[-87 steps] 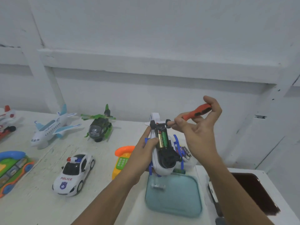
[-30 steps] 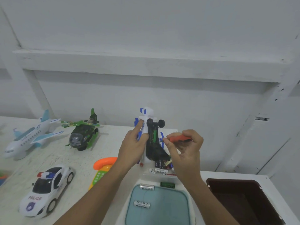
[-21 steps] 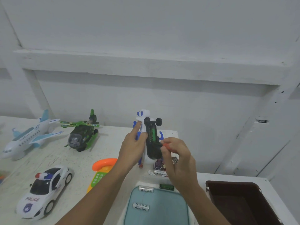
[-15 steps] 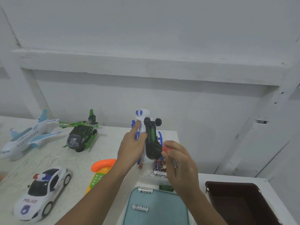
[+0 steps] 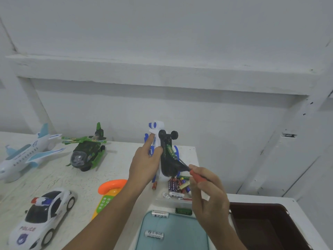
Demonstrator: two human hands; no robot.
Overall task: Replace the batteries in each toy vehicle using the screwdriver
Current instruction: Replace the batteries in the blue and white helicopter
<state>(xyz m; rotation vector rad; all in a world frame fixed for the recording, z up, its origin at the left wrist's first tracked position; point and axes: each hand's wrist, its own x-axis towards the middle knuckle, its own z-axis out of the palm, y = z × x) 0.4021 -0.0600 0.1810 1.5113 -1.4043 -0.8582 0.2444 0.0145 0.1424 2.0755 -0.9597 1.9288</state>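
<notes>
Our left hand [image 5: 146,165] has its grip closed round the white toy [image 5: 167,165], thumb on the near side and forefinger stretched up its white body; the toy stands on end above the bench [image 5: 117,159], wheels at the top, black underside turned to the right, with a green battery [image 5: 169,150] showing in the open slot; our right hand [image 5: 207,197] has its grip pinched on the orange handle of the screwdriver [image 5: 195,174], whose dark shaft slants up and left to the black underside, the tip seemingly touching it; just below the toy lies a heap of loose batteries [image 5: 177,185] in a clear box; nearer to us sits a blue-green lid [image 5: 173,244] with one white battery [image 5: 154,235] lying on it and two more at its far edge; to the right is a brown bin [image 5: 266,226]; to the left on the bench lie an orange toy phone [image 5: 110,192], a police car [image 5: 41,219], a green helicopter [image 5: 86,154] and a white aeroplane [image 5: 23,156], all well apart from our hands.
</notes>
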